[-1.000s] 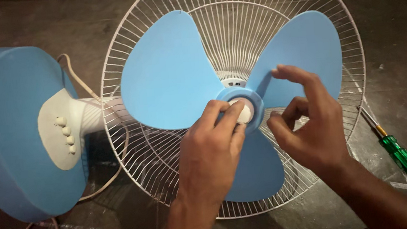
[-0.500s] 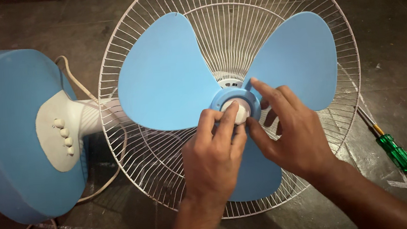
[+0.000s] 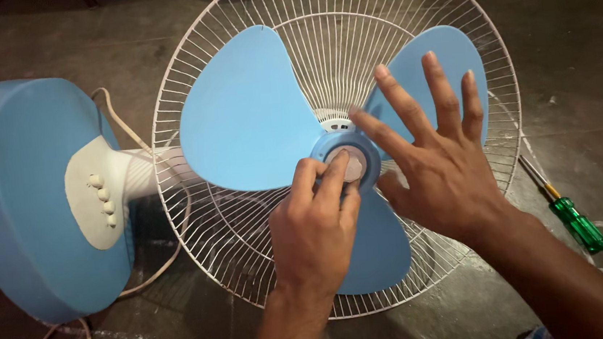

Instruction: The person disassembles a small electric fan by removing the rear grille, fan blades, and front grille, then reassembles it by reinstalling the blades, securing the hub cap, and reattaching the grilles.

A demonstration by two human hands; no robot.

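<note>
One fan [image 3: 254,123]: three blue blades, four buttons. One green screwdriver [image 3: 575,222]. Two hands.

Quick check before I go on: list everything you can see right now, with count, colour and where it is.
Fan blades: three, light blue, inside the grille, round a blue hub.
Hub cap: one, pale, at the centre of the hub.
Rear grille: one, white wire, lying on the floor under the blades.
Fan base: one, light blue, at the left, tipped on its side.
Button panel: one, white, on the base, with a row of buttons.
Cord: one, whitish, looping by the base.
Screwdriver: one, green handle, on the floor at the right.
Floor: dark, bare concrete.
Left hand: fingers on the hub cap.
Right hand: spread open, over the right blade.
</note>
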